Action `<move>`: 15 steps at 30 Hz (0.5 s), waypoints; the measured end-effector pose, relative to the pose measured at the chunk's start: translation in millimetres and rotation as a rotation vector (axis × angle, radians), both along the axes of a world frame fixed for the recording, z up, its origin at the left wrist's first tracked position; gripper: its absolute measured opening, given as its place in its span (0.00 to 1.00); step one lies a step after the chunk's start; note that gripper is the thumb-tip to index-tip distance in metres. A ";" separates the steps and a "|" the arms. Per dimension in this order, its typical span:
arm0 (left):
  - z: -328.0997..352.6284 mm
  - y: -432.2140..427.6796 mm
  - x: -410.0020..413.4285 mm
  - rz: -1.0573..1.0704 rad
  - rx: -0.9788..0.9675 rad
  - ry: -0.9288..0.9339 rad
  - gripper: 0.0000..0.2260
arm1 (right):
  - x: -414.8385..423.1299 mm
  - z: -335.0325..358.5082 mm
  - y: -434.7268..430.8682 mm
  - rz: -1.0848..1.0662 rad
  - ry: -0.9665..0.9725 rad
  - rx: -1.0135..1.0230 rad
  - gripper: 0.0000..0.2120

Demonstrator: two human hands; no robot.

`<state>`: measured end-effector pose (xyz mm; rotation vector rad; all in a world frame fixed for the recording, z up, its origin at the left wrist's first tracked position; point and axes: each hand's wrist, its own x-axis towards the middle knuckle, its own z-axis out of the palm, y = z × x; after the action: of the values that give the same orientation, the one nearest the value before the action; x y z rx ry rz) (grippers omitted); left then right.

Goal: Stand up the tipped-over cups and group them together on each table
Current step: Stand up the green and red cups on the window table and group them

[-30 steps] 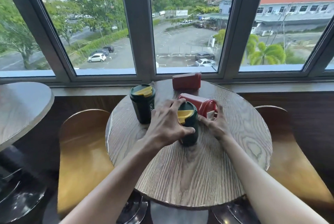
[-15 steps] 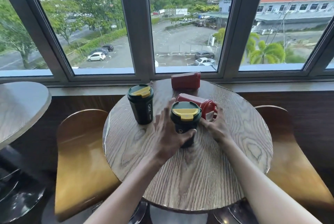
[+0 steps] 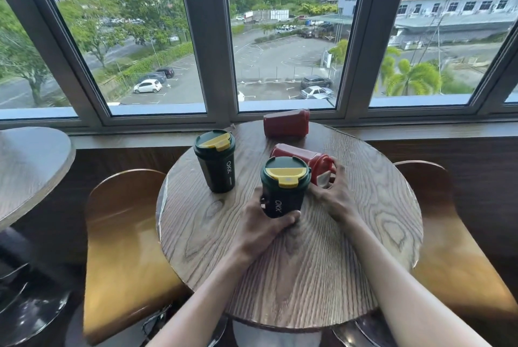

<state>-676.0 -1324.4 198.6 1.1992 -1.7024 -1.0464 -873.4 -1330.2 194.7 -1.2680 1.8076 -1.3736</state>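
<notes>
Two dark green cups with yellow lids stand upright on the round wooden table [image 3: 294,276]. One green cup [image 3: 215,161] stands alone at the left. My left hand [image 3: 263,224] wraps the base of the nearer green cup [image 3: 284,187] in the middle. Behind it a red cup [image 3: 304,159] lies on its side, lid end toward the right, and my right hand [image 3: 332,195] grips that lid end. A second red cup [image 3: 286,123] lies tipped over at the table's far edge by the window.
Two curved wooden chairs flank the table, one on the left [image 3: 123,248] and one on the right [image 3: 454,248]. Another round table [image 3: 28,167] is at the far left. A window sill and frame [image 3: 213,119] run right behind the table.
My left hand has tilted the nearer green cup from leaning to fully upright and slid down to its base. My right hand stays on the fallen red cup.
</notes>
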 end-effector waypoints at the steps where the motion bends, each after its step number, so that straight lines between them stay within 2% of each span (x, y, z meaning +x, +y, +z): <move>1: -1.0 -0.3 0.1 0.007 0.000 0.004 0.29 | 0.2 -0.7 0.5 -0.003 0.000 -0.002 0.44; 8: 1.1 1.6 1.9 0.005 0.006 0.033 0.27 | -4.6 5.1 -0.2 -0.005 -0.121 -0.042 0.45; 13: 3.8 3.2 3.2 -0.001 -0.015 0.015 0.26 | -19.5 32.1 -10.9 0.017 -0.107 -0.126 0.45; 15: 3.3 3.2 3.5 -0.004 -0.011 0.021 0.26 | -24.7 44.3 -15.9 0.080 -0.104 -0.143 0.42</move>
<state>-672.5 -1321.1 201.9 1.1742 -1.6934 -1.0469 -898.1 -1346.2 239.0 -1.3008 1.5964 -1.5171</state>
